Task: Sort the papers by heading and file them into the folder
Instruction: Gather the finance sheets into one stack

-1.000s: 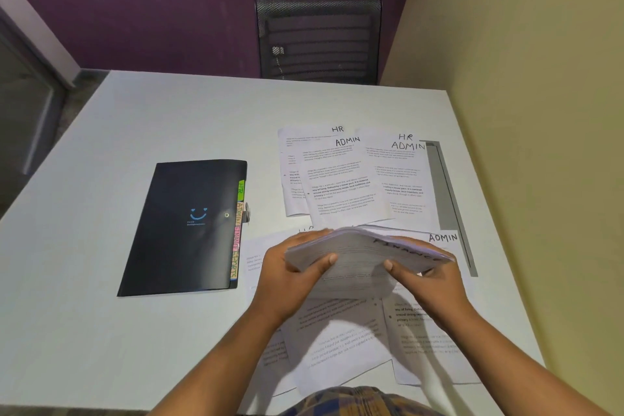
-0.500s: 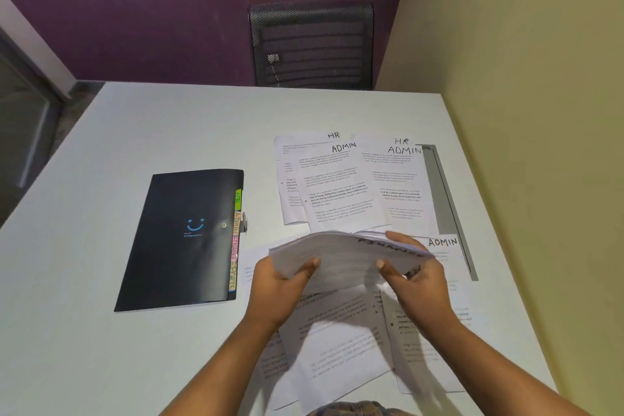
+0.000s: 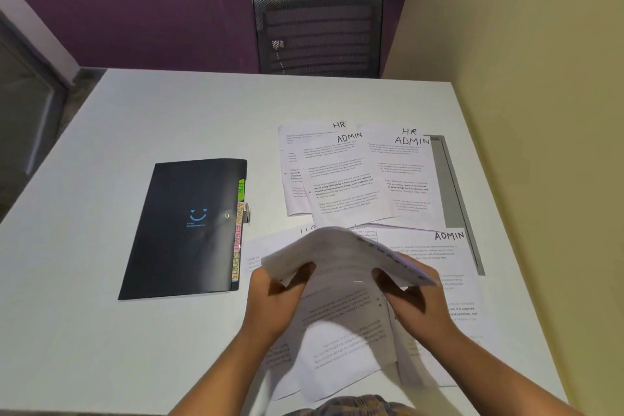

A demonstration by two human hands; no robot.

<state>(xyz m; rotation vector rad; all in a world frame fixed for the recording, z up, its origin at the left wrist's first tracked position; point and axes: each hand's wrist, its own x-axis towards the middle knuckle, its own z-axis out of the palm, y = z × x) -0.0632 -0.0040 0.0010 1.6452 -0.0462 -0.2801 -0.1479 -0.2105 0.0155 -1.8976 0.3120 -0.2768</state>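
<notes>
both hands are holding a bent sheaf of papers [image 3: 341,257] just above the table [image 3: 169,111], close to the person's own edge. the left hand [image 3: 273,294] is pinching the sheaf's left side, thumb on top and fingers underneath, and the right hand [image 3: 415,297] is gripping the right side the same way. the sheaf is arching up between them, its heading too blurred to read. loose sheets [image 3: 341,176] are lying under and beyond the hands, several headed hr or admin. the black folder [image 3: 189,230] is lying closed and flat to the left of the left hand, apart from it, its coloured tabs [image 3: 239,230] facing the papers
</notes>
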